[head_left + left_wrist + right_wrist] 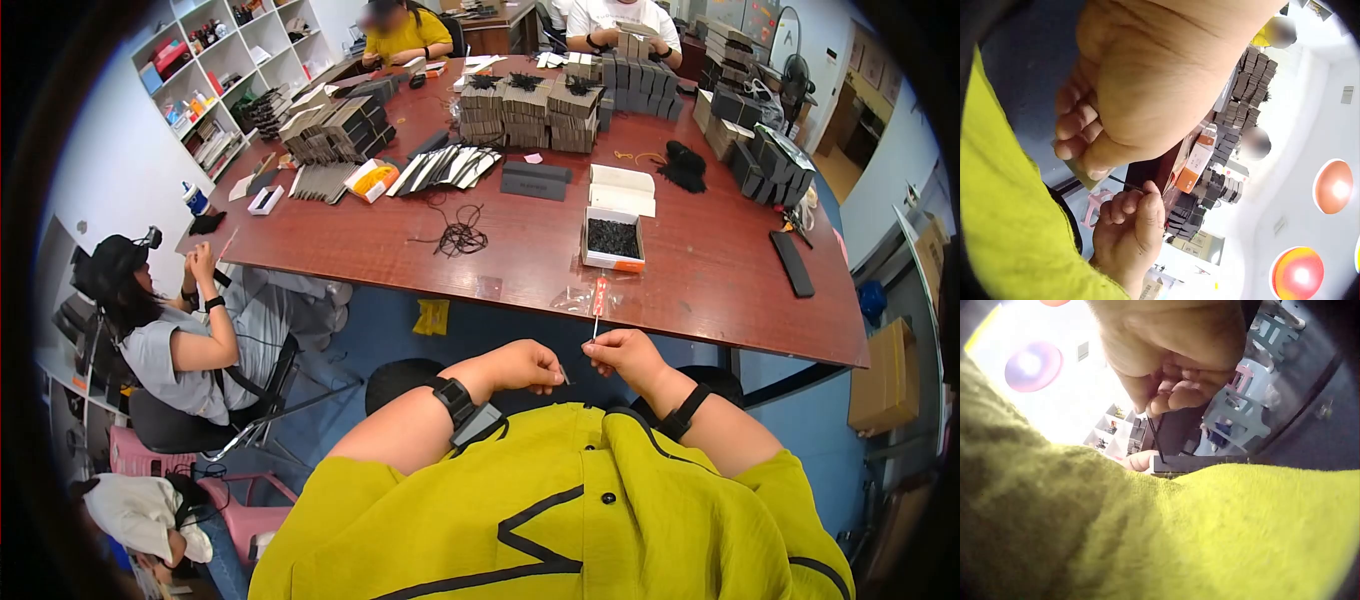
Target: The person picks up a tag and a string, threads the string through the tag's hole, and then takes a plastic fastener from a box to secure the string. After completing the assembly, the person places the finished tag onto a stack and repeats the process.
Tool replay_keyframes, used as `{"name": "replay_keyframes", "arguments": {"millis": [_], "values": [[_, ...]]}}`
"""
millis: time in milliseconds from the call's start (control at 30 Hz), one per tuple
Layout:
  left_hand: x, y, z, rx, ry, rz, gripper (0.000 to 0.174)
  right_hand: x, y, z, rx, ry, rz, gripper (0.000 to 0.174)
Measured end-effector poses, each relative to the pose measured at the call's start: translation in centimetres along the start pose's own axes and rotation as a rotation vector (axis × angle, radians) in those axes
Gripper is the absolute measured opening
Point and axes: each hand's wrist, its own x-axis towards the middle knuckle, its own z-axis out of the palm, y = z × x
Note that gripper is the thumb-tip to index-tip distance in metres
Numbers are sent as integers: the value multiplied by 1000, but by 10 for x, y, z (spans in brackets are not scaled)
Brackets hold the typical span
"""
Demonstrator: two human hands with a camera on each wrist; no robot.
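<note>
Left grip [525, 366] – thumb and fingertips pinching a small flat grey piece [1087, 176]. Right grip [625, 352] – fingertips closed on a thin dark strand [1155, 441], which runs across to the grey piece. Piece and strand sit between the 2 grips, off the desk [350, 240], just beyond its near edge. On the desk near the right grip: red-and-white strip [600, 296], open box of small black parts [613, 265]. Black cord tangle [462, 236] lies farther left.
</note>
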Motion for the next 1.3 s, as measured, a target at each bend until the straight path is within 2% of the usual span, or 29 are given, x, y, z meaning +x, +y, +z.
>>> {"name": "replay_keyframes", "arguments": {"millis": [133, 200, 233, 300, 367, 433, 500, 600, 633, 700, 767, 833, 900, 1033, 1133, 1200, 1300], "values": [[-6, 9, -1, 49, 130, 12, 17, -5, -4, -3, -15, 34, 36, 17], [-14, 21, 0, 188, 307, 77, 17, -10, -7, -6, -59, 24, 11, 16], [-19, 26, 0, 188, 310, 80, 17, -10, -6, -9, -61, 23, 8, 16], [-28, 36, 0, 619, 572, 508, 15, -10, -3, -17, 47, -110, -206, 15], [-33, 52, -2, 636, 634, 589, 15, -15, -19, -20, 85, -120, -286, 13], [-38, 73, 0, 533, 713, 769, 15, -20, -41, -22, 121, -125, -372, 12], [-40, 93, 4, 545, 737, 858, 15, -24, -68, -16, 642, -170, -465, 12], [-42, 117, 12, 526, 749, 1020, 15, -30, -95, -15, 703, -252, -592, 14], [-44, 123, 15, 536, 746, 1034, 15, -30, -99, -13, 781, -298, -648, 15], [-45, 129, 21, 415, 790, 1025, 19, -39, -109, -5, 810, -268, -657, 13], [-44, 129, 22, 435, 791, 1057, 21, -39, -103, -4, 780, -107, -710, 13], [-43, 130, 24, 364, 840, 1071, 26, -44, -102, -4, 766, -141, -720, 13], [-45, 134, 28, 376, 863, 1073, 27, -46, -103, 0, 853, -296, -690, 12], [-46, 135, 31, 443, 886, 1112, 31, -52, -110, 12, 843, -199, -724, 11], [-49, 133, 31, 495, 899, 1106, 29, -58, -114, 15, 748, -175, -721, 10], [-45, 125, 29, 471, 907, 1119, 29, -62, -113, 15, 467, -113, -729, 10], [-44, 124, 31, 364, 921, 1146, 27, -65, -114, 14, 318, -119, -696, 7]]}}
